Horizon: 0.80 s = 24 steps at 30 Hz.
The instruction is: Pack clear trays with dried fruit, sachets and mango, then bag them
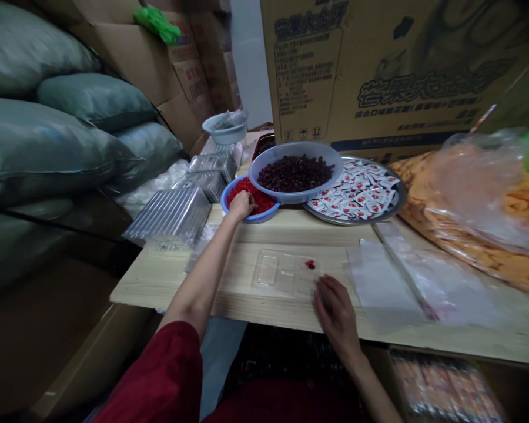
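Note:
My left hand (pixel 242 204) reaches into a blue bowl (pixel 258 218) of small red pieces (pixel 264 202). Its fingers are bent together among the pieces, and their tips are partly hidden. A clear plastic tray with compartments (pixel 267 269) lies flat on the wooden table. In its upper right compartment sit a red piece (pixel 309 262) and a dark piece (pixel 311 267). My right hand (pixel 337 311) is at the tray's right corner, fingers loosely bent and apart, with nothing visible in it.
Behind stand a bowl of dark cubes (pixel 297 173) and a metal tray of white sachets (pixel 357 197). Stacked clear trays (pixel 171 214) lie left. Clear plastic sheets (pixel 388 282) and a big bag of orange pieces (pixel 467 247) lie right. A carton (pixel 379 76) rises behind.

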Motion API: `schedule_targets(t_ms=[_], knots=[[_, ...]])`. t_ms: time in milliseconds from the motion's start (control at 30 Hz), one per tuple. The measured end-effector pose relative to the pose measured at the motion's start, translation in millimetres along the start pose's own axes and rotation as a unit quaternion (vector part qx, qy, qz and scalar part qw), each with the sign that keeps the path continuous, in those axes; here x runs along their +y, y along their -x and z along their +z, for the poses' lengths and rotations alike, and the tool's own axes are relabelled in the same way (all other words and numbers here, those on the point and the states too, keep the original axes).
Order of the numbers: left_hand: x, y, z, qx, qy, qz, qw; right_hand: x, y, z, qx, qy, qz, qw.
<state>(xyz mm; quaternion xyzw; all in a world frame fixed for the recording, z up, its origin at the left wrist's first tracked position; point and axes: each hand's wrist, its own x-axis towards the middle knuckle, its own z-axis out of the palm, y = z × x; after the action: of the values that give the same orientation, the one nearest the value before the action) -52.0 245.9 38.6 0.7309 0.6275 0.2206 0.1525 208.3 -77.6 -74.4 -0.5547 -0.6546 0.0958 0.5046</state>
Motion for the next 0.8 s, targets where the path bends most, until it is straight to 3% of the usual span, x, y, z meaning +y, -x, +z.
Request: schedule_targets(t_ms=[133,233,333,400,533,667,800], knots=[[-5.7,3.1,-8.9,0.023,0.034,0.013,0.999,0.8,0.9,0.2,0.0,-0.001,0.001,1.0],[-3.2,10.1,-23.8,0.153,0.126,0.012,0.98,1.1,1.6,1.6,0.01,-0.004,0.0,1.0],[19.6,9.2,-39.8,0.247,0.204,0.036,0.947,1.5,2.2,3.1,0.002,-0.005,0.002,1.0],[46.9,1.1,-43.9,0.219,0.21,0.098,0.948,2.3,2.6,3.7,-0.004,-0.008,0.006,1.0],[108.0,-30.1,-25.6,0.061,0.091,0.229,0.967,4.4,3.4,4.1,-0.006,-0.007,0.006,1.0],[142.8,-62.8,7.1,-0.044,-0.052,0.175,0.982,4.6,4.1,5.1,0.006,0.0,0.011,1.0],[141.6,-76.8,17.0,-0.1,-0.053,0.141,0.983,2.9,3.9,4.9,0.011,-0.001,0.015,1.0]])
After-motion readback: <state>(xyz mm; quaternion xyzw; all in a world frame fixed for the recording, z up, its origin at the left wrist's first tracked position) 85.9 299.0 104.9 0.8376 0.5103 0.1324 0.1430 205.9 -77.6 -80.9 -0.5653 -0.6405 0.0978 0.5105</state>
